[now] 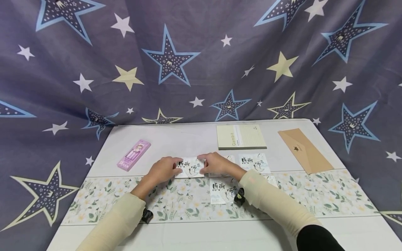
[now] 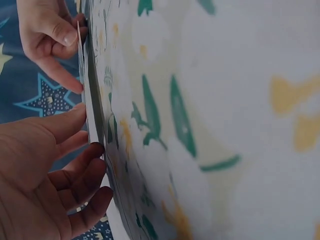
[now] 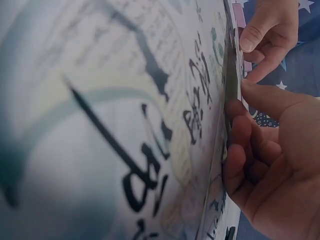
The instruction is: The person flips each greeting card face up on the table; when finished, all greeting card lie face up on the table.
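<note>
A small white card (image 1: 190, 167) with black brush lettering lies between my two hands, close over the table. My left hand (image 1: 163, 169) pinches its left end between thumb and fingers. At the opposite end, my right hand (image 1: 217, 164) grips the card the same way. From the left wrist view the card (image 2: 90, 100) appears edge-on, with both thumbs on its near side. Similar cards lie under and around the right forearm: one card (image 1: 253, 163) beyond the wrist and another card (image 1: 220, 191) nearer me, partly hidden by the arm. More cards show only in part.
At the back left lies a purple box (image 1: 134, 155). A pale green notebook (image 1: 241, 136) is behind the cards, and a brown envelope (image 1: 305, 150) lies to the right. Across the white table (image 1: 188, 235) runs a floral strip (image 1: 176, 205). A starry curtain (image 1: 201, 69) hangs behind.
</note>
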A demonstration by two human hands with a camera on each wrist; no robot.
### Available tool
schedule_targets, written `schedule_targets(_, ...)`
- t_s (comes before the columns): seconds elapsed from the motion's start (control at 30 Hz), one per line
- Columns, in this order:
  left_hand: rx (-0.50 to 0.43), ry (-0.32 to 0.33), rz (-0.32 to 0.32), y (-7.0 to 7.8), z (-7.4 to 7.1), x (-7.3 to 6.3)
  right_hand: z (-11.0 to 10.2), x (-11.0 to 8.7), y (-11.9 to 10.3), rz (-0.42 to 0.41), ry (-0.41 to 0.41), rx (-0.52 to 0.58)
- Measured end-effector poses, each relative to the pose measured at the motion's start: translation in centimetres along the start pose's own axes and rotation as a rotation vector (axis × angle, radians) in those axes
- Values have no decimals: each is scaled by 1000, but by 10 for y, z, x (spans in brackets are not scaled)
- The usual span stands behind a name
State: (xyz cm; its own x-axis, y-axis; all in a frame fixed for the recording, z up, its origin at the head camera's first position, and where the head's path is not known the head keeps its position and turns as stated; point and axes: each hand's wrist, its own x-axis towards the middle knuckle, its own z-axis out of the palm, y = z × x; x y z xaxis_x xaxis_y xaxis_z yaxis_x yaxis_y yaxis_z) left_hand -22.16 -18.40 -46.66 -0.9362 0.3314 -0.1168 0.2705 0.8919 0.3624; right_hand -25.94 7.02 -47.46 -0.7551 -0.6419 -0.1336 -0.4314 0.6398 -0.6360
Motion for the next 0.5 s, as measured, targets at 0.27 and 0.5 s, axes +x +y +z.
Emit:
schedule_targets(0.27, 63, 17, -40, 7, 0, 0, 0, 2, 0, 9, -5, -32)
schedule_targets(0.5, 150, 33, -35, 9, 6, -2, 0, 1, -2, 18, -18, -67)
